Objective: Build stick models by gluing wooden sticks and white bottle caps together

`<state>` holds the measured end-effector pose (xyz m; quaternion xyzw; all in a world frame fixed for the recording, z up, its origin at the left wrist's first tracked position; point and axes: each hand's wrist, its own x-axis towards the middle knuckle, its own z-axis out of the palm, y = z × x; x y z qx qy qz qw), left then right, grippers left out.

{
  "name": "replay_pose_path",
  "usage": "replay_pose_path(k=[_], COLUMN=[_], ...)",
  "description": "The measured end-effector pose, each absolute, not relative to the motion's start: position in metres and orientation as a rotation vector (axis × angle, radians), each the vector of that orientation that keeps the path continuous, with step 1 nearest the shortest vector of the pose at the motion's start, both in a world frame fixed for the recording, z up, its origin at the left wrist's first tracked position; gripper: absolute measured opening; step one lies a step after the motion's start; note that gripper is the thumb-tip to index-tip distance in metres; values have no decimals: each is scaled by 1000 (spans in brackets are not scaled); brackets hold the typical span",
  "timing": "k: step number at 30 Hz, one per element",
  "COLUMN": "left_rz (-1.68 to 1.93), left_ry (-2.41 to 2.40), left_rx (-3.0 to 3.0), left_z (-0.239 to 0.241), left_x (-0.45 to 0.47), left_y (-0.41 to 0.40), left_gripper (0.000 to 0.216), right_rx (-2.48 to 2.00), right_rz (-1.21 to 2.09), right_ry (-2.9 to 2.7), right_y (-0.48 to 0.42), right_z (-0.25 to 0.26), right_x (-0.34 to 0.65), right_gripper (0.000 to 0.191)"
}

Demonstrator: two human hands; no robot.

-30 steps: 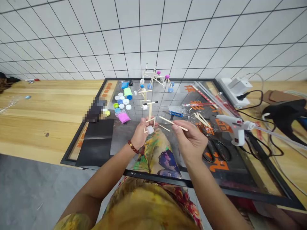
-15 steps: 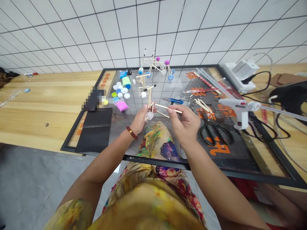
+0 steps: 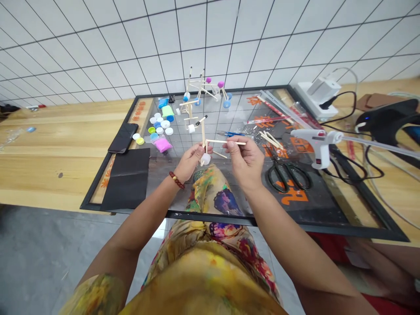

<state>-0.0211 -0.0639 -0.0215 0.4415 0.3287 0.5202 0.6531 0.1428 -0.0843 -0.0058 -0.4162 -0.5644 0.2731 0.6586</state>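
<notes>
My left hand (image 3: 187, 165) is closed around the lower part of a wooden-stick model (image 3: 203, 132), which stands upright above the glass. A round white piece (image 3: 205, 159) sits low on this model, just beyond my fingertips. Between thumb and fingers, my right hand (image 3: 246, 165) pinches a thin wooden stick (image 3: 217, 141), held nearly level. Its left end meets or nearly meets the model's upright; I cannot tell whether they touch. Behind stands another stick frame (image 3: 189, 109) with a white piece (image 3: 191, 128) and a black-tipped stick (image 3: 202, 120).
Loose sticks (image 3: 271, 140), black scissors (image 3: 288, 176) and a white glue gun (image 3: 316, 142) lie right, blue snips (image 3: 229, 134) in the middle. Bottle caps (image 3: 165, 124), a pink packet (image 3: 162, 144), a phone (image 3: 123, 138) and black card (image 3: 127, 179) are left. Pink-balled stick models (image 3: 213, 91) stand behind.
The stick in my right hand has turned from slanting to nearly level, its left end now closer to the model's upright. My left hand keeps its hold. The whole view has shifted slightly.
</notes>
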Motion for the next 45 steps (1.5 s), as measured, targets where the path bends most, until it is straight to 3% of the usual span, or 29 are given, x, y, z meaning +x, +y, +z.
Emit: replay_pose_path(k=[17,25,45], left_rz=[1160,1141,1114], left_ry=[746,770,898], left_rx=[1034,1102,1573], left_z=[-24,-24,-25], left_x=[-23,-24,-38], left_y=[-64,-63,-52], left_gripper=[57,65,69], right_rx=[-979,-964,-872], right_rz=[565,578,1077], right_ry=[-1330,-1332,-1049], right_y=[-85,-84,-71], right_z=[-8,-9,1], right_x=[145,145,145], right_gripper=[21,20,28])
